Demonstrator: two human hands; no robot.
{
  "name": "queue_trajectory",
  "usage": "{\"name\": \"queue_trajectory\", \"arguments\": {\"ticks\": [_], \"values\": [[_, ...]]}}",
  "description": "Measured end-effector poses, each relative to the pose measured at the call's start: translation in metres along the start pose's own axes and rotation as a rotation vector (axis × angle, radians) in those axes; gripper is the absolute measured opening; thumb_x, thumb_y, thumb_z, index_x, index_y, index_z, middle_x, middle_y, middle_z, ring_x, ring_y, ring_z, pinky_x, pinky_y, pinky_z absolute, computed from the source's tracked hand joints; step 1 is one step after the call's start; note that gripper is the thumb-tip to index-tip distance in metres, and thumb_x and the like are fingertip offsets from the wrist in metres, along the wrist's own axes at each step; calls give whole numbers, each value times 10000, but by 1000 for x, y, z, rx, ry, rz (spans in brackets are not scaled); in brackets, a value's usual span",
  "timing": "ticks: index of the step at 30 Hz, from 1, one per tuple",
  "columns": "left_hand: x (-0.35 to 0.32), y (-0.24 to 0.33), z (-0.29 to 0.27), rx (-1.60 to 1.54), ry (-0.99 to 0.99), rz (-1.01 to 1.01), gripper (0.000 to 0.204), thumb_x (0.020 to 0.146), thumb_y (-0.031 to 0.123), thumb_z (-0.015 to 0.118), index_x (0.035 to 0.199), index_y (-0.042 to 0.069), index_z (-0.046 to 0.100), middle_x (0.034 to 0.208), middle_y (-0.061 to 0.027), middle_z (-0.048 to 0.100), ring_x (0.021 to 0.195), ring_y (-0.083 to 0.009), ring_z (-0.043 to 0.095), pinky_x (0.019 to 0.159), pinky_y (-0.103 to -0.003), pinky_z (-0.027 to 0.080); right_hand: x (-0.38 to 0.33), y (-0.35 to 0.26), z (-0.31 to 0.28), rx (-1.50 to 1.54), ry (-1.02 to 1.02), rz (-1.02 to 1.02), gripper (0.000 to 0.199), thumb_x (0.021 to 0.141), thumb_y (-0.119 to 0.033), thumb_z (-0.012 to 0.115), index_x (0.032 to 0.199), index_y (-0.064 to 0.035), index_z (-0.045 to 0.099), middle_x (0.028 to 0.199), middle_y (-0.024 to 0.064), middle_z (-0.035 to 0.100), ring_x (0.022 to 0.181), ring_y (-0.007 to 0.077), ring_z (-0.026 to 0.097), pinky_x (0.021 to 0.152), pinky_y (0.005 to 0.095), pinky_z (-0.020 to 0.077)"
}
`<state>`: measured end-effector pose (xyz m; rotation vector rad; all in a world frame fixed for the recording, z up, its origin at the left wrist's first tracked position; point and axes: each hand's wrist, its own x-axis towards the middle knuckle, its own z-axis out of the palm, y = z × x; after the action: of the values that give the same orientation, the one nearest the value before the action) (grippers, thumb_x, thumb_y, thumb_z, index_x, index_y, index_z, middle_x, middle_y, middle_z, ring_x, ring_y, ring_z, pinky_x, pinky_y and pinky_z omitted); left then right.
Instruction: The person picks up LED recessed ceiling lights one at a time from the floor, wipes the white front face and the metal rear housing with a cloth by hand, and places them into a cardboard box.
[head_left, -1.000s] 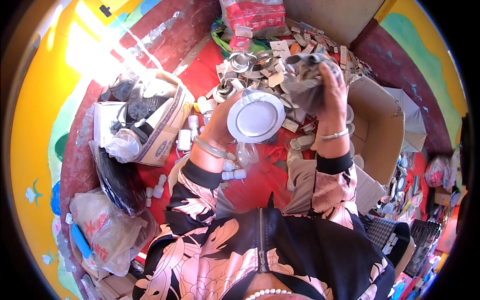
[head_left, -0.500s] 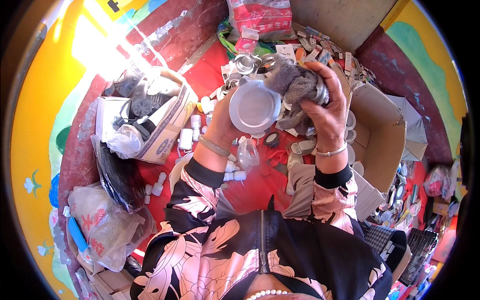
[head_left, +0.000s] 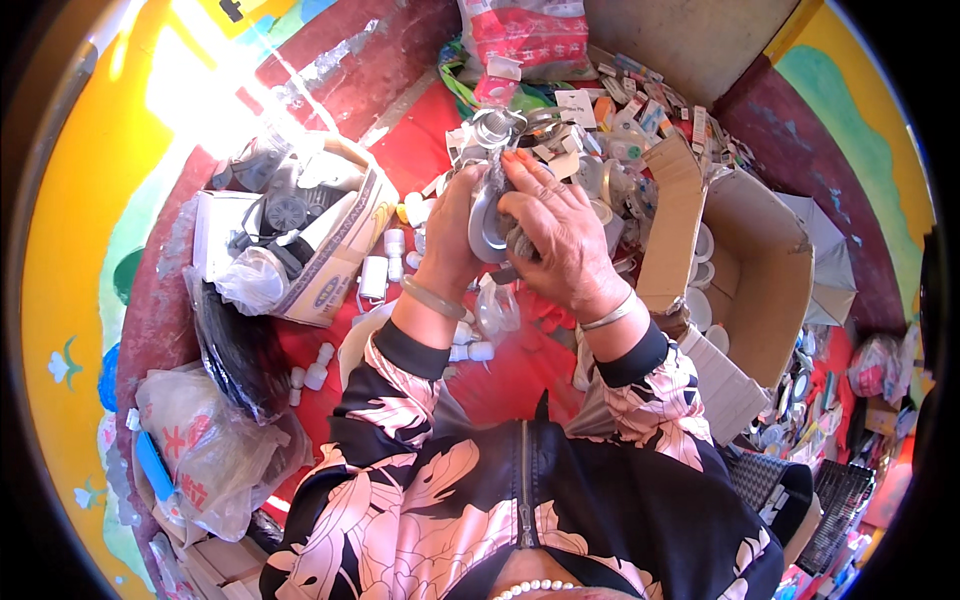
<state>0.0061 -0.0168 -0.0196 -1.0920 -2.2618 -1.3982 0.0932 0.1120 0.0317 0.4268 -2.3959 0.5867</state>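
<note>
My left hand (head_left: 450,225) is closed on the edge of a round, pale rimmed disc (head_left: 486,230) that looks like a downlight. It is tilted nearly edge-on in front of me. My right hand (head_left: 563,232) presses a grey fluffy cloth (head_left: 519,243) against the disc, its fingers lying over the top. Most of the cloth is hidden under that hand. Just beyond, a silvery round fitting (head_left: 497,127) lies among other loose parts.
On the left stands a carton (head_left: 335,240) of dark and white parts, near a black plastic bag (head_left: 235,350). An open cardboard box (head_left: 765,270) with white discs is at right. White plastic cylinders (head_left: 373,277) lie on the red sheet (head_left: 510,375). Small packages (head_left: 655,120) are heaped behind.
My right hand has moved left and down with the cloth, onto the disc. The disc has turned from face-up to nearly edge-on. My left hand stays in about the same place.
</note>
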Motion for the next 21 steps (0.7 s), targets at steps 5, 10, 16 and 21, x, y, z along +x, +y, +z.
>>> {"name": "queue_trajectory", "arguments": {"ticks": [5, 10, 16, 21], "values": [[-1, -20, 12, -1282, 79, -445, 572, 939, 427, 289, 1230, -38, 450, 1181, -200, 533, 1091, -321, 526, 965, -428, 406, -1, -7, 3, 7, -30, -91, 334, 637, -52, 642, 954, -84, 540, 1217, 135, 547, 1146, 249, 526, 771, 386, 408], [9, -18, -4, -1351, 167, -456, 446, 932, 278, 354, 1233, -43, 434, 1164, -194, 541, 1054, -281, 552, 908, -402, 456, 0, -9, -3, 227, -4, -59, 281, 619, -70, 643, 887, -75, 558, 984, 117, 619, 925, 263, 601, 726, 364, 422], [6, -14, 0, -1070, 134, -323, 388, 940, 268, 376, 1171, -35, 455, 1093, -174, 565, 1016, -249, 571, 877, -365, 474, 3, -17, -29, 654, 57, 245, 343, 639, -21, 573, 978, -42, 621, 853, 114, 626, 806, 262, 603, 763, 350, 459], [8, -5, -8, -1233, 69, -363, 480, 930, 397, 377, 1164, -15, 451, 1085, -165, 567, 999, -259, 565, 894, -376, 448, 4, -13, -11, 562, 227, 104, 410, 600, 31, 592, 996, -65, 634, 945, 113, 621, 843, 279, 606, 731, 358, 477]]}}
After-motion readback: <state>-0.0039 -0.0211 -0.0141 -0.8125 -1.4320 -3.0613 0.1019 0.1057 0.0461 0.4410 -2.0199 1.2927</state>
